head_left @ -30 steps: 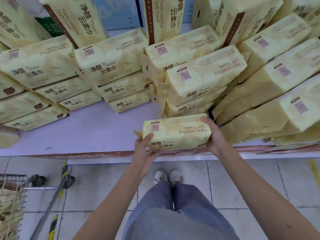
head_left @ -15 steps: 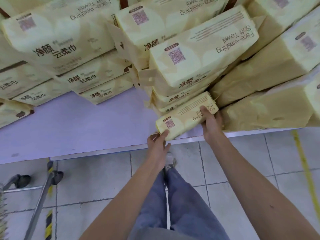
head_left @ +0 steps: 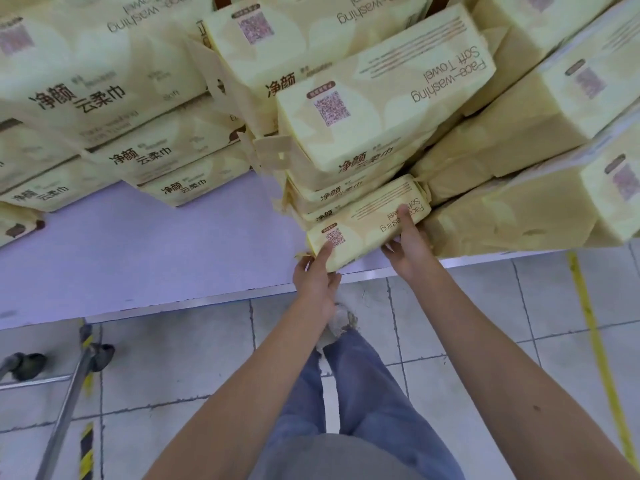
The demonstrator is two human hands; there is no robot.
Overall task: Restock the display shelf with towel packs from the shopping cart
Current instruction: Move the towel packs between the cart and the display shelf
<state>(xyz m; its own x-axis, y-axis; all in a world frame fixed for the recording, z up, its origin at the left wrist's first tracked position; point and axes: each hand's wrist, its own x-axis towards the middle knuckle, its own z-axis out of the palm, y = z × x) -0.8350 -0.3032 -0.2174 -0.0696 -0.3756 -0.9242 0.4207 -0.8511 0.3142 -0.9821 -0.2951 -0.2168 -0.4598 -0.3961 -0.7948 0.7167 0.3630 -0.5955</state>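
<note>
Pale yellow towel packs (head_left: 374,123), lilac shelf (head_left: 138,258), grey floor tiles (head_left: 180,362).

Towel pack (head_left: 367,223) between left hand (head_left: 315,275) and right hand (head_left: 410,247), at shelf (head_left: 138,258) edge

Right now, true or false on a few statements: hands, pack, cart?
1. The left hand and right hand both hold one towel pack. True.
2. The pack lies on the floor. False: it is at the front edge of the shelf, at the foot of a stack.
3. The pack's QR code is at the left hand's end. True.
4. The cart shows at lower right. False: lower left.
</note>
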